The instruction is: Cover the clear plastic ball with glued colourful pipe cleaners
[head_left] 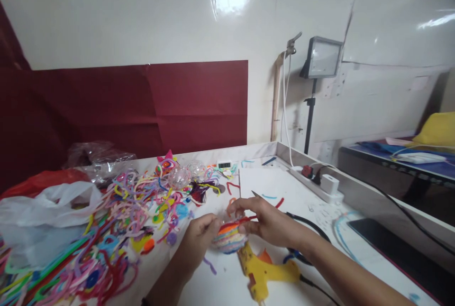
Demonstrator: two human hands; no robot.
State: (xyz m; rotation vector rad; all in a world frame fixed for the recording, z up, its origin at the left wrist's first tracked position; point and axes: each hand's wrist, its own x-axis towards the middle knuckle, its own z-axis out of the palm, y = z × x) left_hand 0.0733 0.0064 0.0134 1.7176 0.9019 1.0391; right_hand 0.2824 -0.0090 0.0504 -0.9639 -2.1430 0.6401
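Note:
A round ball [229,238] banded with colourful pipe cleaners sits between my hands above the white work surface. My left hand [199,238] is closed on its left side, thumb on top. With bent fingers, my right hand [261,220] grips a red pipe cleaner [279,203] at the ball's upper right; the strip runs across the top of the ball and its free end sticks out past my knuckles. The top of the ball looks clear and unwrapped, though my fingers partly hide it. Just below my right hand lies a yellow glue gun [265,270].
Tangled pipe cleaners [117,230] cover the left side, beside a white plastic bag [46,211]. Clear balls [179,176] and a small digital display [224,165] are at the back. A power strip [316,185], black cables and a black phone [394,254] lie on the right.

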